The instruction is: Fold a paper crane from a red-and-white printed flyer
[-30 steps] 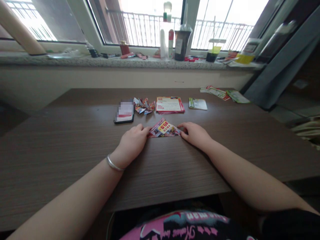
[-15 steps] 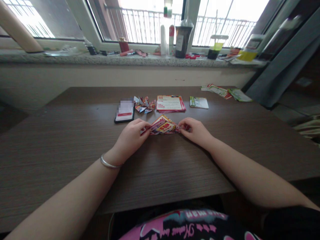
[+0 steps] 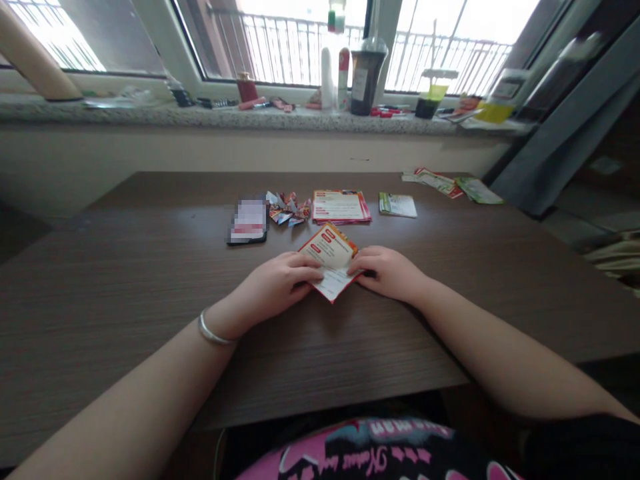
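Note:
A square paper leaflet (image 3: 331, 248), white with red labels and a red-orange border, lies turned cornerwise between my hands. Across its middle runs a crease, and the near corner points toward me. My left hand (image 3: 287, 277) grips the left corner, fingers on top and the thumb low at the edge. On the right corner, my right hand (image 3: 383, 268) pinches the paper between fingers and thumb. Just beyond sit a folded paper piece with several points (image 3: 290, 209) and a stack of similar leaflets (image 3: 341, 206).
A phone (image 3: 249, 221) lies left of the folded paper. Small green-and-white cards (image 3: 397, 205) lie right of the stack, with more leaflets (image 3: 440, 182) at the far right edge. Bottles and a dark cup (image 3: 367, 80) line the granite windowsill (image 3: 280, 121) behind the table (image 3: 150, 300).
The leaflet was folded over with its printed colourful side showing; now it is opened out flat, white text side up. Both hands have moved slightly nearer to me.

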Motion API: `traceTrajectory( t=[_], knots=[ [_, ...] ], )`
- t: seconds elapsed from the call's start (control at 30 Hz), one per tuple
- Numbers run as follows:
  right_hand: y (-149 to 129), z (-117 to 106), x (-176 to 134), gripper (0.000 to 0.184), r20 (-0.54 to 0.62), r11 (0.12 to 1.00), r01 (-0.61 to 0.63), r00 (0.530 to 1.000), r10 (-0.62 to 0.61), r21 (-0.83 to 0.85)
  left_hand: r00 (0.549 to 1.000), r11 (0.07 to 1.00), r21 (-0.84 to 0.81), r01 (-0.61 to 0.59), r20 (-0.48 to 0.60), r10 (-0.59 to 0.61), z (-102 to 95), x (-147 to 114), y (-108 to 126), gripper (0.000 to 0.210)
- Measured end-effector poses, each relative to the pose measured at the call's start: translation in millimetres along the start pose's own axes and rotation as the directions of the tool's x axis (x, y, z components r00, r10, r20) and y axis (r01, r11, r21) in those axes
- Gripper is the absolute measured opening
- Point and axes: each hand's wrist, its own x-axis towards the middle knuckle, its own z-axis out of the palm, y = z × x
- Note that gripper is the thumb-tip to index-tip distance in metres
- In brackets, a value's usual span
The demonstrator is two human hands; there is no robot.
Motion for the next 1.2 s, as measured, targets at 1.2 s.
traceTrajectory(
  t=[1.2],
  knots=[
    [-19.7, 8.5, 2.8, 0.018, 0.066, 0.988, -0.014, 0.998, 0.024, -0.153, 0.977, 0.982, 0.172, 0.080, 0.183, -0.111, -3.5, 4.9, 34.3, 0.026]
  ],
)
